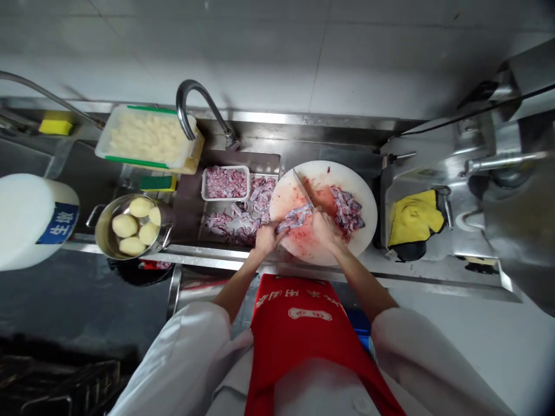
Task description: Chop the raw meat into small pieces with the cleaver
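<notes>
A round white cutting board (299, 252), smeared with blood, lies in front of me. My right hand (326, 229) grips a knife (303, 188) by its handle, with the blade pointing to the far left of the board. Under the blade's near end lies a pale, pinkish piece of raw meat (295, 217), limb-like in shape. At the board's left edge my left hand (265, 238) pinches the end of this piece. A heap of dark-skinned raw meat (348, 209) rests on the board's right side. More raw meat pieces (238, 226) fill the sink left of the board.
A white basket (203, 188) of small cut meat sits in the sink under a curved faucet (186, 107). Further left stand a pot (104, 231) of peeled potatoes, a green-edged tub (104, 138) and a white bucket (26, 222). A yellow cloth (414, 216) lies at right.
</notes>
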{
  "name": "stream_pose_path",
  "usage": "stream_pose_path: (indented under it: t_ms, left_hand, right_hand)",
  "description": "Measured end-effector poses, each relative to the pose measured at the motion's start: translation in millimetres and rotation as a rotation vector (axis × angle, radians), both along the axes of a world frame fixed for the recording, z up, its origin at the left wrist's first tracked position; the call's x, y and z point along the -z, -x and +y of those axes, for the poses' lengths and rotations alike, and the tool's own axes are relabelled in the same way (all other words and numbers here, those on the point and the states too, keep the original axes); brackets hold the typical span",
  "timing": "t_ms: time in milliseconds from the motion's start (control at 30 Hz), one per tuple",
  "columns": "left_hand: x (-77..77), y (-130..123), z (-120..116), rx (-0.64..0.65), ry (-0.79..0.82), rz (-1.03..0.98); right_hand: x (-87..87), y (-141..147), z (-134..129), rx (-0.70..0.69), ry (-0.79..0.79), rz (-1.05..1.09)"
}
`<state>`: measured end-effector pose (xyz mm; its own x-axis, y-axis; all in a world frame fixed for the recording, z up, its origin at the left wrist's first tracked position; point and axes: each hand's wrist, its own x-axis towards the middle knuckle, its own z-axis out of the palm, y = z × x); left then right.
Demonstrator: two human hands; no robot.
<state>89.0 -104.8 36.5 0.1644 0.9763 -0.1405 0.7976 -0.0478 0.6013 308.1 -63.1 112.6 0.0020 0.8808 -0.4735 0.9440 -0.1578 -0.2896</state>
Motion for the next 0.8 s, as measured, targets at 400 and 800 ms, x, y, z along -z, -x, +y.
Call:
stream_pose_path:
  t_ms: [400,800]
  left_hand:
    - [6.7,-35.7,22.9,-0.073,-0.096,-0.162]
    - [14.9,17.1,47.1,-0.421,0.106,-0.482]
  right_hand:
    - [24.2,-56.7,-42.1,0.046,0.058,-0.005]
    - [29.8,-73.5,-78.0,0.114,0.111,-0.045]
